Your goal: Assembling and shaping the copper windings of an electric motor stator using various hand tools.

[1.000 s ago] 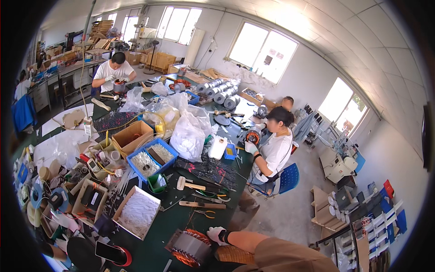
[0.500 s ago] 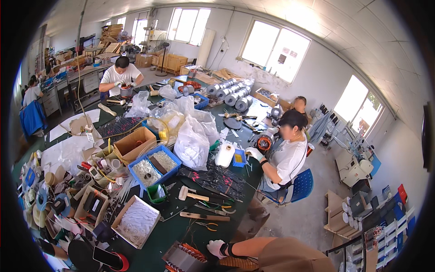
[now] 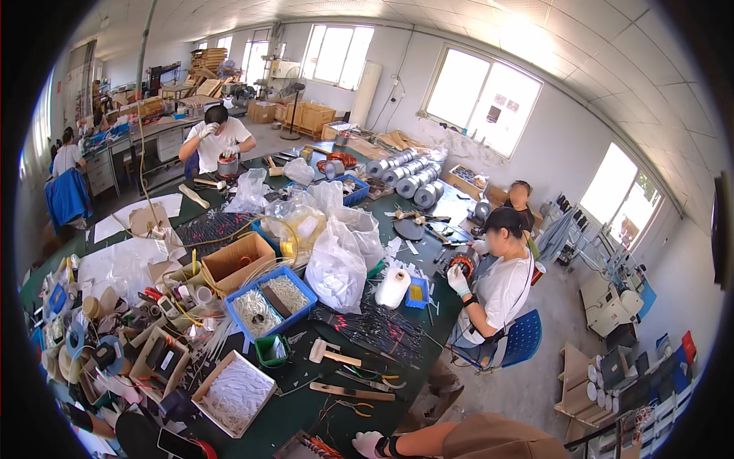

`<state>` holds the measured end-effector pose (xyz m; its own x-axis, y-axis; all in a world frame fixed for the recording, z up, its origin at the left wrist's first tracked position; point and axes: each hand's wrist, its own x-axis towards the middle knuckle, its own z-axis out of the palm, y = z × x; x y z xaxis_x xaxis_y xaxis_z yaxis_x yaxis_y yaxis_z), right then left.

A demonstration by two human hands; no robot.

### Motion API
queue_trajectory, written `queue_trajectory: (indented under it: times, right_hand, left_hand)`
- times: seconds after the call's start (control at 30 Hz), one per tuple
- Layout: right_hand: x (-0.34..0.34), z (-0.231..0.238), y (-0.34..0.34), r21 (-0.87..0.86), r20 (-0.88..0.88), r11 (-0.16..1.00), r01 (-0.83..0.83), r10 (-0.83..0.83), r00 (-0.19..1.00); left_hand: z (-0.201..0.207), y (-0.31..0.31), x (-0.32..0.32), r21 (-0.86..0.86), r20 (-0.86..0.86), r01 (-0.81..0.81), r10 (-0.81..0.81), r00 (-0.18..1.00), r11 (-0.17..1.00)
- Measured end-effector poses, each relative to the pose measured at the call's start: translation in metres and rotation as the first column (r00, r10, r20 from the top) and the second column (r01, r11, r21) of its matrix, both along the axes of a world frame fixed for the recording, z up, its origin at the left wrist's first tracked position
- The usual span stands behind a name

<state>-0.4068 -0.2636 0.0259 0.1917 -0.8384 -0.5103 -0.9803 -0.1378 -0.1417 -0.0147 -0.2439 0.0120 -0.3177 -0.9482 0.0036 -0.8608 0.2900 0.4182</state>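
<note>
At the bottom edge, my right hand [image 3: 368, 444] wears a white glove, with a dark band at the wrist and a brown sleeve further up. It is beside a grey motor stator core with orange-red windings [image 3: 319, 447], mostly cut off by the picture's lower edge. The fingers are too cut off to show whether they grip anything. My left hand is out of view. Further up the green table lie orange-handled pliers [image 3: 358, 409], a flat wooden stick [image 3: 352, 392] and a pale-headed mallet [image 3: 333, 353].
A carton of white paper strips [image 3: 234, 394], a blue divided bin [image 3: 271, 302] and a green box [image 3: 272, 350] stand left of the tools. Black sleeving [image 3: 375, 329] lies beyond. A co-worker [image 3: 493, 283] sits at right by a stator; another [image 3: 218, 141] works at the far side.
The view has tilted up, so my right hand and the stator sit lower in the picture. The right co-worker's gloved hand has risen to the stator; the far co-worker's hand is at the head.
</note>
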Motion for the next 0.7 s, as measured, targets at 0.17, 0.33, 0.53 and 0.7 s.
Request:
queue_trajectory:
  times: [0.17, 0.33, 0.53, 0.7]
  right_hand:
    - [0.003, 0.008, -0.006, 0.045, 0.003, 0.996, 0.071, -0.071, 0.997]
    - [0.000, -0.002, -0.002, 0.218, 0.024, 0.970, 0.103, -0.111, 0.994]
    - [-0.006, -0.004, 0.042, 0.276, 0.110, 0.947, 0.165, -0.202, 0.973]
    - [-0.071, 0.065, 0.083, 0.192, 0.077, 0.933, 0.304, -0.323, 0.943]
  left_hand:
    - [0.000, 0.001, -0.001, 0.017, 0.032, -0.019, 0.019, 0.999, 1.000]
    - [-0.006, 0.004, 0.003, -0.025, 0.037, -0.004, 0.005, 0.999, 1.000]
    - [0.002, -0.001, 0.009, 0.004, 0.013, 0.009, -0.009, 1.000, 1.000]
    - [-0.032, -0.007, 0.027, 0.149, -0.162, 0.017, 0.008, 0.987, 0.989]
